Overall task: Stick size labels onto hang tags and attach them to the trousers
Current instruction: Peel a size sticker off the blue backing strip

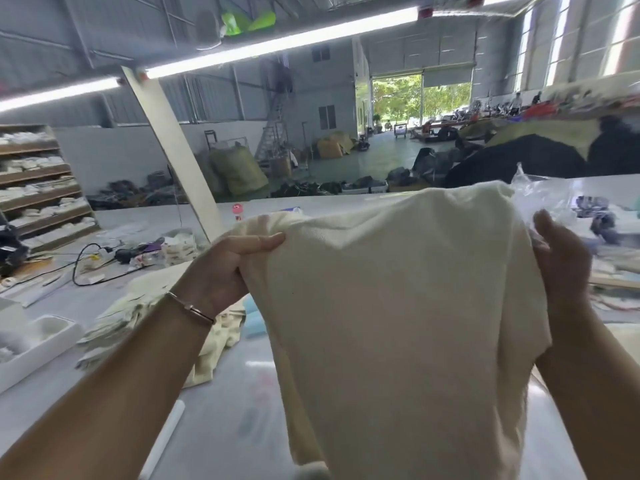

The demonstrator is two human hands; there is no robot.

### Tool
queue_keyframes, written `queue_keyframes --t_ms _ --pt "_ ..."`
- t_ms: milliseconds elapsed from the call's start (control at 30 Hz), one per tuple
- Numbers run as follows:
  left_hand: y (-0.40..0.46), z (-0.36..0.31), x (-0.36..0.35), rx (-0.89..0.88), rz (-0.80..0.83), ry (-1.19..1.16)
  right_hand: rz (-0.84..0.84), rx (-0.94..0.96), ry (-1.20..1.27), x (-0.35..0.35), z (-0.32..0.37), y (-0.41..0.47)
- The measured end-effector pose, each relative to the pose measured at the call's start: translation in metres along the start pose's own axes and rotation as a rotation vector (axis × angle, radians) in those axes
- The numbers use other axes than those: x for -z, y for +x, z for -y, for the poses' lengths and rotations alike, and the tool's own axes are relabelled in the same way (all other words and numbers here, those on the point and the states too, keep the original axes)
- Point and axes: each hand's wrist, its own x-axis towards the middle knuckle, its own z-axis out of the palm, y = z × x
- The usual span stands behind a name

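A cream, soft knitted pair of trousers (398,306) is being held up in the air in front of the camera, above a pale grey worktable (221,393). Its top edge is being stretched sideways between the two hands, and its length is hanging straight down from them, so the long axis is running vertically.

The upper left corner is being pinched by the left hand (228,268), thumb laid over the front of the cloth and fingers curled behind it. The right edge is being gripped by the right hand (561,258); its fingertips are hidden by the cloth and by blur, so the exact pinch cannot be told.

No hang tag or size label is being held. A flattened stack of similar cream garments (128,323) is lying on the table below and to the left of the left hand, nearer to that hand, so a set-down there would probably be led by it.
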Motion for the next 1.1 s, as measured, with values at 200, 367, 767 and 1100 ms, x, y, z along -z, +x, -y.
queue_keyframes --t_ms 200,367,767,1100 --pt "-0.002 -0.01 0.014 -0.097 -0.018 -0.245 -0.031 -0.187 -0.208 -0.001 0.0 0.014" --pt "-0.001 -0.001 0.003 -0.05 -0.139 -0.081 -0.24 -0.478 -0.366 -0.004 -0.023 0.012" --pt "-0.013 -0.013 0.034 0.149 -0.245 0.034 -0.095 -0.455 -0.23 -0.023 -0.02 0.009" --pt "-0.035 -0.018 -0.034 -0.465 -0.128 1.357 -0.049 -0.434 -0.288 -0.045 -0.022 0.019"
